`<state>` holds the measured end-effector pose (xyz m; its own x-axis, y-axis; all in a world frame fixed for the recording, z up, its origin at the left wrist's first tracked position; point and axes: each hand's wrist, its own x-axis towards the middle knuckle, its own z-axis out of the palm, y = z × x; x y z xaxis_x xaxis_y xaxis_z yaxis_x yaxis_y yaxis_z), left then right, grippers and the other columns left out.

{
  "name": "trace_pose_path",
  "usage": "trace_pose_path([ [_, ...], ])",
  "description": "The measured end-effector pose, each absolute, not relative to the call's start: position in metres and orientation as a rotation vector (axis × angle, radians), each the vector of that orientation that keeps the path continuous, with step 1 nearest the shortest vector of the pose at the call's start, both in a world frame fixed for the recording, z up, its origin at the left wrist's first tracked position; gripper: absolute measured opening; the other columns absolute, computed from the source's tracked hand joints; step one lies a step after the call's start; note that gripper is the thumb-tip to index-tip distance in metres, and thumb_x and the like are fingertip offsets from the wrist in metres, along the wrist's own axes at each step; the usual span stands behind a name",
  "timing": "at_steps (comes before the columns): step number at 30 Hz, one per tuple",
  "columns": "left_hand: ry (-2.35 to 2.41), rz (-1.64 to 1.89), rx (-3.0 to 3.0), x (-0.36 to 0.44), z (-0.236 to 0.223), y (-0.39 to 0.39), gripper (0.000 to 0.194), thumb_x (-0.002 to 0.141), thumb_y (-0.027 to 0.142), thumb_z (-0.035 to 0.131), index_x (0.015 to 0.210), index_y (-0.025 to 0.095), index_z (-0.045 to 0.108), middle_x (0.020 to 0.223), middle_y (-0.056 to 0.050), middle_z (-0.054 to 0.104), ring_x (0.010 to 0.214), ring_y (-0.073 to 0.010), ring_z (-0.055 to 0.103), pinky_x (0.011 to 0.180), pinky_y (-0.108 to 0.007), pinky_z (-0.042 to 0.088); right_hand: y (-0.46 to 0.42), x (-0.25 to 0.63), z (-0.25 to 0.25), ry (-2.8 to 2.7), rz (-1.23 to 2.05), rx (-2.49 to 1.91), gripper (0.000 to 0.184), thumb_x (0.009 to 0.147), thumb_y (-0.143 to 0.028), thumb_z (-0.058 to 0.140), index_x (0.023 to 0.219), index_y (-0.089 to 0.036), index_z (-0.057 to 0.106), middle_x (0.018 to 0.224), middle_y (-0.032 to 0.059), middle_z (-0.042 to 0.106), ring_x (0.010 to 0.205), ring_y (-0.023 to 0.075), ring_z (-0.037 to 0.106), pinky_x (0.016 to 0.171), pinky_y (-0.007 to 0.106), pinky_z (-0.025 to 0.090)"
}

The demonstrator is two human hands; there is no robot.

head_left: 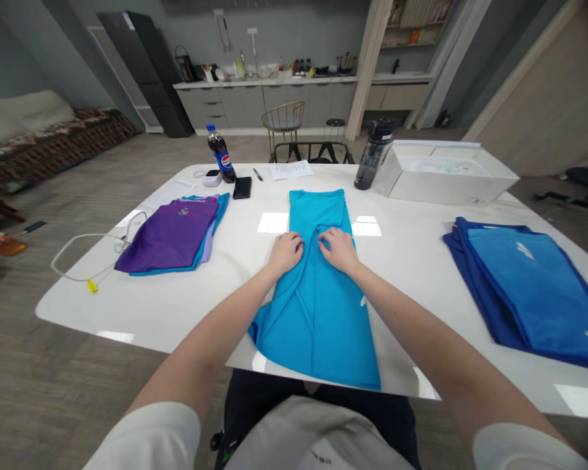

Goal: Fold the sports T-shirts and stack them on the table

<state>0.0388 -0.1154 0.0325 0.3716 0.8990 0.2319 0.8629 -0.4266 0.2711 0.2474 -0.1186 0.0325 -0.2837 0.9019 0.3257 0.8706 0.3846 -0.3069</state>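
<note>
Bright blue shorts [340, 320] lie lengthwise in front of me, with the waistband at the far end and the wide leg hems at the table's near edge. Creases run down from the crotch seam, and a small white mark shows on the right side. My left hand [288, 251] is on the left part of the fabric, its curled fingers closed on the cloth. Just across from it, my right hand [339, 249] pinches the cloth beside the seam. Parts of both sets of fingertips are hidden in the folds.
On the white table [215, 313], a purple-topped clothing stack [171, 235] is left and a blue one [534, 281] right. Farther back are a cola bottle [220, 153], phone [242, 188], pen [258, 174], paper [291, 170], dark bottle [372, 156] and white box [441, 179]. A cable [78, 238] hangs left.
</note>
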Motion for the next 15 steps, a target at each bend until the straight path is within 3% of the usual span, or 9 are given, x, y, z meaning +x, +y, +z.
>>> trace_pose_path([
  [5, 1.774, 0.419, 2.447, 0.022, 0.060, -0.177, 0.031, 0.104, 0.037, 0.043, 0.109, 0.021, 0.069, 0.112, -0.009, 0.072, 0.111, -0.0253, 0.065, 0.098, -0.040, 0.044, -0.164, 0.232, 0.041, -2.418, 0.333, -1.364, 0.024, 0.100, -0.024, 0.053, 0.118, -0.022, 0.068, 0.108, 0.0067, 0.071, 0.102, 0.0224, 0.064, 0.090, 0.033, 0.043],
  [10, 1.828, 0.113, 2.407, -0.005, 0.074, -0.252, 0.050, 0.099, 0.061, 0.045, 0.110, 0.017, 0.066, 0.102, -0.013, 0.075, 0.099, -0.0306, 0.070, 0.092, -0.043, 0.043, -0.194, 0.218, 0.052, -2.544, 0.326, -1.294, 0.034, 0.099, -0.018, 0.052, 0.130, -0.024, 0.066, 0.120, 0.0069, 0.068, 0.100, 0.0209, 0.065, 0.086, 0.030, 0.045],
  [13, 1.845, -0.037, 2.392, -0.020, 0.076, -0.284, 0.045, 0.097, 0.057, 0.052, 0.108, 0.016, 0.067, 0.100, -0.015, 0.076, 0.097, -0.0332, 0.071, 0.089, -0.045, 0.044, -0.204, 0.206, 0.057, -2.630, 0.244, -1.308, 0.038, 0.100, -0.020, 0.052, 0.134, -0.027, 0.064, 0.119, 0.0076, 0.065, 0.096, 0.0213, 0.066, 0.081, 0.030, 0.046],
  [15, 1.842, -0.089, 2.387, -0.029, 0.078, -0.300, 0.034, 0.096, 0.049, 0.057, 0.102, 0.017, 0.068, 0.098, -0.014, 0.077, 0.096, -0.0333, 0.072, 0.088, -0.045, 0.044, -0.208, 0.200, 0.060, -2.687, 0.203, -1.298, 0.032, 0.100, -0.021, 0.053, 0.127, -0.027, 0.069, 0.115, 0.0078, 0.064, 0.093, 0.0212, 0.065, 0.078, 0.029, 0.045],
])
